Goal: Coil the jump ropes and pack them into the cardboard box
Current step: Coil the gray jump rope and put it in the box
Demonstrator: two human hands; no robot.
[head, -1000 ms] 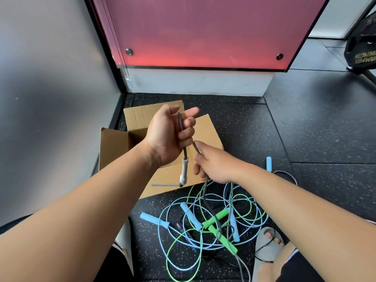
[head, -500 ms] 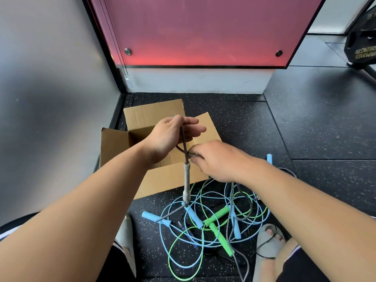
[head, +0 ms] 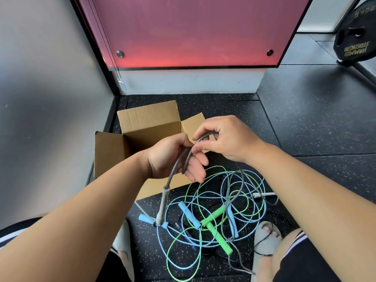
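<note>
- Left hand (head: 175, 159): palm up, acting as the spool. Thumb and loosely curled fingers trap two strands of the grey jump rope (head: 172, 173) across the palm so the loop can't spring open.
- Right hand (head: 227, 139): thumb and fingertips pinch the top of the cord's arch, just beside the left thumb. It feeds and shapes each turn; the rest of the hand is relaxed.
- Grey handle (head: 163, 202) hangs free below the left hand, its tip down near a blue handle (head: 146, 218). Dead weight there keeps the started end straight.
- The rest of the grey cord trails from the right hand down into the tangle of blue and green ropes (head: 213, 215) on the floor (head: 305, 119). I can't trace exactly where it runs through them.
- Cardboard box (head: 109, 151): flaps open, on the floor just behind my hands and touching none of the ropes. Sitting that close, a finished coil only needs a short drop. I can't see its bottom, so I can't say what's inside.
- I hold the work up over the pile, not on the floor, so each pull lifts slack clear.
- Judgement: early in the first coil, one loop formed, most of the cord unwound.
- Risk: grey cord snags on the blue or green loops as I draw it. Pull slowly and shake it free.
- Weight plate (head: 356, 37) stands far right, irrelevant.
</note>
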